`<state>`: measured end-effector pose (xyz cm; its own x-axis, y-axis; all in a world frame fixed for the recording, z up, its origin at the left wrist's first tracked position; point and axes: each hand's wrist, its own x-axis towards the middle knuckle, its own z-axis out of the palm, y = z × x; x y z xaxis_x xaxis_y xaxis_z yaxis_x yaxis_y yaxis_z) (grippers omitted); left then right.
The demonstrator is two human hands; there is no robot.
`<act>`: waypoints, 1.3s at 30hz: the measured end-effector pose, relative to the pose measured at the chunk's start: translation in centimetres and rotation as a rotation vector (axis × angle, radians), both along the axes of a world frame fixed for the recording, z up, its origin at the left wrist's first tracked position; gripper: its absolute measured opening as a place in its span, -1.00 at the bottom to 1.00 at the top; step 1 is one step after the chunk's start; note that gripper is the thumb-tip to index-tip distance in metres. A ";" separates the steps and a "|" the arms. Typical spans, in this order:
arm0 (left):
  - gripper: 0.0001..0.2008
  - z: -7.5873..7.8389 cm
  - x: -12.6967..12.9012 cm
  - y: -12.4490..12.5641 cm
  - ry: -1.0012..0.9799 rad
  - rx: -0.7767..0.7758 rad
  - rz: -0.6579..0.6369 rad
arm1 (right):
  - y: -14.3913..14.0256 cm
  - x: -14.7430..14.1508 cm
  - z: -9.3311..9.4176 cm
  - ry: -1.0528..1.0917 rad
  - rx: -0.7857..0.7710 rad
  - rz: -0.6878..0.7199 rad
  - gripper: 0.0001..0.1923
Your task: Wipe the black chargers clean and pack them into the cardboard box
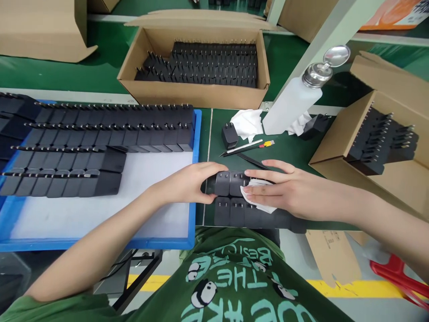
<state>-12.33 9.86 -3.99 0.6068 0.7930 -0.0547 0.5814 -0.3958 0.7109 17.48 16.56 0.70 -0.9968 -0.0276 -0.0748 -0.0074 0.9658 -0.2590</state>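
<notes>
Blue tray (197, 134), cardboard box (197, 96), perhaps dispenser bottle (291, 105)

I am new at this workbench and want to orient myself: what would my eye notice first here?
First, the two hands at the near edge: the left hand steadies a row of black adapters while the right hand presses a white cloth on them. To the left, a blue tray holds long rows of the same adapters.

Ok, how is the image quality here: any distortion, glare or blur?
Head view: wide-angle bending at the edges, the white post leaning; even, soft light with faint shadows; a bright glint on the bottle cap; the left hand, right hand and black adapters are sharp.
</notes>
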 end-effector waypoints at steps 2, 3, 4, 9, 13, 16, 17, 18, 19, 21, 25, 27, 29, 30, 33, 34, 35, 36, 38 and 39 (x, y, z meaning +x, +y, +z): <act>-0.41 0.1 -0.1 0.0 0.001 -0.007 0.002 | 0.1 0.5 0.4 -0.020 -0.017 -0.025 -0.38; -0.41 0.1 -0.1 0.0 0.002 -0.013 0.005 | 0.1 0.8 0.6 -0.027 -0.028 -0.035 -0.35; -0.41 0.2 -0.1 0.0 0.006 -0.020 0.011 | 0.2 1.1 0.8 -0.032 -0.038 -0.045 -0.34; -0.41 0.6 0.0 0.0 0.050 -0.049 0.025 | 0.3 2.7 1.3 -0.058 -0.054 -0.082 -0.33; -0.42 0.7 0.3 -0.1 0.059 -0.048 0.026 | 0.2 3.7 1.6 -0.065 -0.042 -0.103 -0.42; -0.41 0.5 0.0 -0.1 0.100 -0.051 0.051 | 0.3 5.0 2.0 -0.050 -0.038 -0.113 -0.52; -0.40 0.5 -0.2 -0.1 0.118 -0.053 0.054 | 0.3 5.6 2.3 -0.040 -0.045 -0.123 -0.55; -0.38 0.6 -0.5 -0.1 0.134 -0.050 0.049 | 0.4 6.1 2.6 -0.015 -0.063 -0.138 -0.58; -0.35 0.9 -0.6 -0.3 0.142 -0.028 0.038 | 0.4 6.6 3.0 0.032 -0.099 -0.157 -0.60; -0.31 2.2 -0.3 -0.9 0.116 0.109 0.036 | 0.5 6.8 3.8 0.210 -0.214 -0.230 -0.60; -0.59 5.1 4.3 -3.6 0.016 0.590 -0.110 | -0.3 2.9 4.0 0.612 -0.474 -0.478 -0.63; -0.72 5.2 8.0 -4.8 0.014 0.704 -0.410 | -1.1 -0.7 2.9 0.608 -0.599 -0.457 -0.62; -0.66 3.8 11.2 -5.4 0.060 0.747 -0.539 | -2.0 -4.1 1.4 0.443 -0.646 -0.348 -0.56; -0.62 2.7 12.3 -5.4 0.096 0.742 -0.556 | -2.4 -5.3 0.7 0.346 -0.637 -0.305 -0.54; -0.55 -0.4 13.7 -5.1 0.239 0.633 -0.503 | -3.4 -6.6 -0.9 0.159 -0.604 -0.286 -0.53; -0.55 -1.1 13.7 -5.1 0.272 0.600 -0.482 | -3.5 -6.2 -1.1 0.137 -0.608 -0.302 -0.55; -0.55 -1.6 13.6 -5.1 0.290 0.585 -0.463 | -3.5 -5.7 -1.2 0.122 -0.620 -0.311 -0.57; -0.55 -1.9 13.4 -5.1 0.303 0.585 -0.453 | -3.4 -5.0 -1.1 0.102 -0.636 -0.309 -0.58; -0.52 -2.0 13.1 -5.3 0.304 0.610 -0.464 | -3.1 -3.5 -0.5 0.068 -0.666 -0.292 -0.57; -0.48 -1.8 13.0 -5.4 0.312 0.634 -0.481 | -2.9 -2.8 -0.2 0.053 -0.679 -0.284 -0.57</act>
